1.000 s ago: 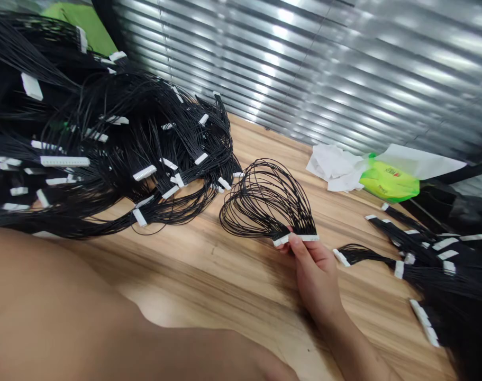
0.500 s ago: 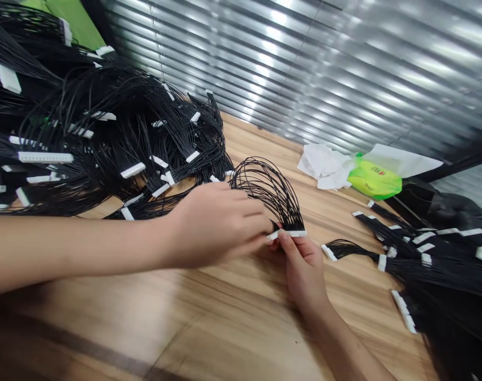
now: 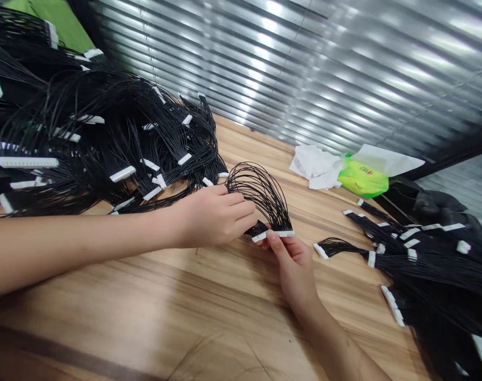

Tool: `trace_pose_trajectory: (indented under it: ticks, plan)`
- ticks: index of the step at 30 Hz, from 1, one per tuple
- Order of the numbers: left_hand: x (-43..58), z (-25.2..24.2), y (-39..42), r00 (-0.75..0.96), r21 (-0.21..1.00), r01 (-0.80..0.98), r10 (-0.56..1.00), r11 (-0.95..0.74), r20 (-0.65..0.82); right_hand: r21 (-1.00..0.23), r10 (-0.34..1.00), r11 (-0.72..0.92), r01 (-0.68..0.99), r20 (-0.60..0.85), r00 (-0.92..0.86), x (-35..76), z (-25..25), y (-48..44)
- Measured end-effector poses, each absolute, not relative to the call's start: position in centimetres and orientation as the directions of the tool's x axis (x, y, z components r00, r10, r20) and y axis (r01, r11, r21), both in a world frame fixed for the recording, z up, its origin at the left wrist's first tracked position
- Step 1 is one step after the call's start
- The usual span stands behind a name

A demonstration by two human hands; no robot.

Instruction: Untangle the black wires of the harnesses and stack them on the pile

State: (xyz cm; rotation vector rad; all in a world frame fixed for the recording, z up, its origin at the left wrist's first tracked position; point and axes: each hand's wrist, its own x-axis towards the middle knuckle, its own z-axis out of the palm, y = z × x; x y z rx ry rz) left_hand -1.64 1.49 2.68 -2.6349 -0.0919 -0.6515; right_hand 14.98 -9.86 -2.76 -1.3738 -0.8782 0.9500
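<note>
A looped black wire harness (image 3: 260, 193) with two white connectors (image 3: 278, 234) at its ends stands on the wooden table (image 3: 209, 312). My right hand (image 3: 292, 262) pinches those white connectors from below. My left hand (image 3: 217, 214) is closed on the black wires of the loop just left of the connectors, fingers curled round the strands.
A big heap of black harnesses (image 3: 85, 137) with white connectors fills the left and back. Another pile of harnesses (image 3: 423, 264) lies at the right. A green packet (image 3: 362, 177) and crumpled white tissue (image 3: 316, 166) sit by the metal shutter (image 3: 304, 69).
My left arm has swung in from the lower left and its hand has closed on the loop's wires. The right hand kept hold of the connectors throughout.
</note>
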Motion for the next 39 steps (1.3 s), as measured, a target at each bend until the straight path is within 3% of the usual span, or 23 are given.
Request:
trace_pose_trajectory:
  ticks: [3,5,10,12,16,19,21,24,26,33,39]
  plan:
    - [-1.5,2.6,1.7,0.872,-0.384,0.157,-0.056,-0.910,0.487,-0.999,0.923,-0.019,-0.035,-0.031,0.382,14.8,-2.6,-9.8]
    - [-1.5,2.8,1.3,0.857,-0.321,0.139,-0.048,-0.937,0.513,-0.999,0.923,-0.024,-0.044,-0.039,0.384,14.8,-2.5,-9.8]
    - [-2.2,3.5,-0.4,0.887,0.134,-0.121,-0.047,-0.983,0.460,-0.993,0.906,-0.049,-0.104,-0.088,0.415,15.0,-2.8,-9.9]
    - [-2.6,3.8,-0.3,0.862,0.206,-0.184,-0.057,-0.961,0.504,-0.991,0.905,-0.029,-0.128,-0.080,0.417,15.2,-3.0,-9.8]
    - [-3.4,3.9,2.8,0.696,-0.003,-0.148,-0.106,-0.989,0.710,-0.988,0.905,0.028,-0.151,-0.039,0.424,15.2,-3.4,-9.8]
    - [-3.9,3.6,5.8,0.552,-0.084,-0.109,-0.131,-0.990,0.824,-0.990,0.905,0.034,-0.134,-0.026,0.424,15.2,-3.4,-9.9]
    - [-4.1,3.2,7.2,0.541,-0.122,-0.034,-0.121,-0.992,0.832,-0.993,0.906,0.035,-0.116,-0.018,0.423,15.1,-3.3,-10.0]
    - [-4.1,2.7,8.2,0.545,-0.104,0.168,0.004,-0.980,0.838,-0.995,0.915,0.037,-0.093,-0.003,0.404,15.0,-3.0,-10.2]
    - [-4.0,2.4,8.4,0.513,-0.085,0.187,0.023,-0.979,0.858,-0.996,0.930,0.038,-0.081,0.006,0.368,15.0,-2.9,-10.3]
    - [-3.2,1.6,8.2,0.242,0.121,-0.124,0.088,-0.985,0.966,-0.996,0.976,0.001,-0.087,-0.018,0.217,15.0,-2.8,-10.4]
    - [-3.2,1.6,8.5,0.317,0.177,-0.345,0.063,-0.922,0.946,-0.994,0.972,-0.035,-0.106,-0.059,0.228,15.1,-2.9,-10.3]
